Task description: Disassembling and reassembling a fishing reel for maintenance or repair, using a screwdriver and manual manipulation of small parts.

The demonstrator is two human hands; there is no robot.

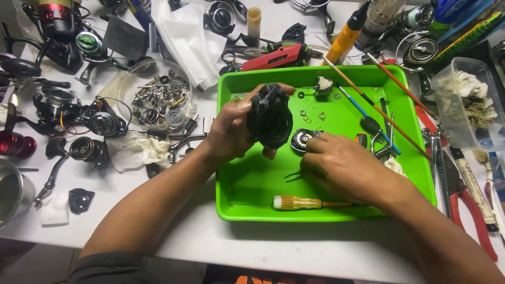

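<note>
A white worktable [294, 247] fills the view, crowded on every side with fishing-reel parts and tools, and a bright green tray [247, 202] sits at its middle. Everything else is placed from that tray.

Over the tray's left half, the left hand [229, 131] is closed around a black reel body [269, 115], thumb on top and fingers wrapped behind it, lifting it clear of the tray floor. The right hand [344, 165] lies low inside the tray, fingers curled narrow and pinching thin dark tweezers [294, 174]; its fingertips rest just beside a round black-and-silver reel part [301, 140] on the tray floor.

Along the tray's near edge lies a yellow-handled screwdriver [297, 203]. Small metal rings [314, 114] are scattered toward its far side, and thin orange and blue rods [363, 102] cross its right half at a slant.

Left of the tray — a clear round dish [158, 97] of screws and small metal pieces, with several black reels [89, 123] beyond it. Behind the tray lies a red power tool [273, 56]; to its right, red-handled pliers [471, 210] and a clear tub of rags [468, 102].
</note>
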